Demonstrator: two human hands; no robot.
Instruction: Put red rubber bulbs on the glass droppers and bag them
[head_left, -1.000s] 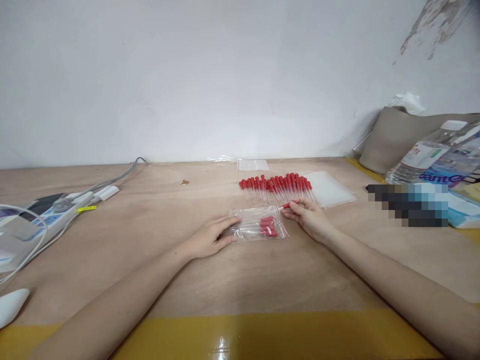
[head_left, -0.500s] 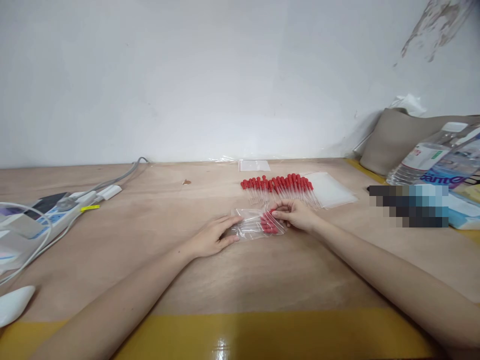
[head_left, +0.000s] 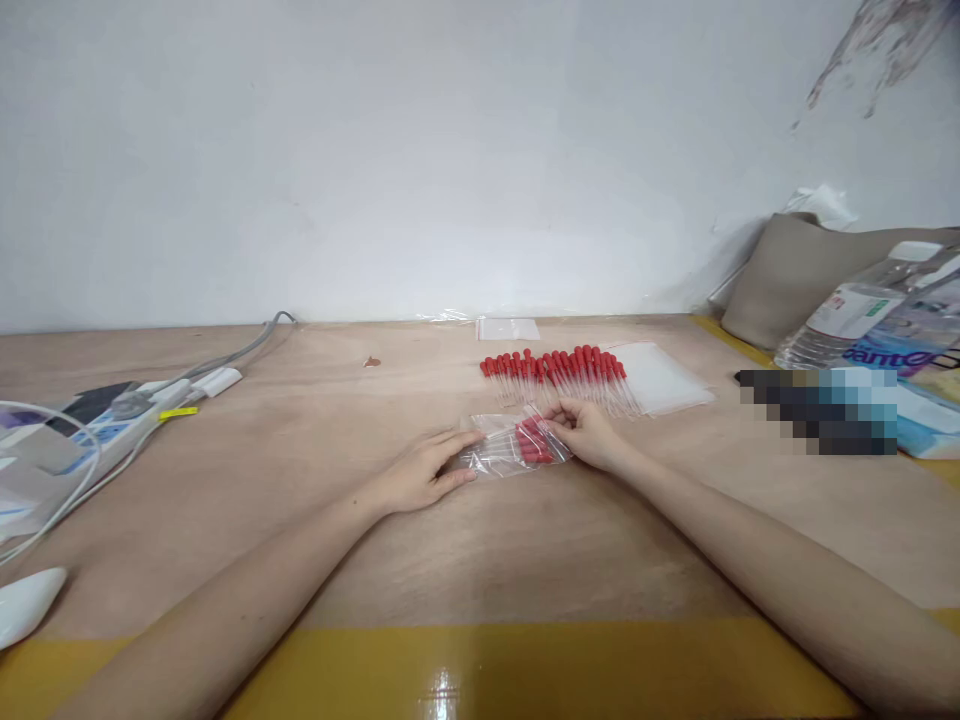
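A clear zip bag [head_left: 495, 456] lies on the table between my hands. Several droppers with red rubber bulbs [head_left: 533, 445] are inside it, bulbs toward the right end and clear stems toward the left. My left hand [head_left: 427, 468] rests at the bag's left end, thumb and fingers apart and touching its edges. At the right end, my right hand [head_left: 583, 430] pinches the upper corner of the bag near its mouth. Just behind the bag, a row of loose droppers [head_left: 577, 368] lies side by side, red bulbs pointing to the wall.
Flat clear bags [head_left: 667, 380] lie right of the dropper row, and a small white-and-clear packet [head_left: 508, 329] sits by the wall. A power strip [head_left: 112, 435] with cables is at the left, above a white rounded object [head_left: 28, 605]. Plastic bottles [head_left: 847, 318] stand at the right.
My right hand's fingers have shifted slightly at the bag's right end, and the red bulbs lie a little farther left within the bag. My left hand stays nearly in place.
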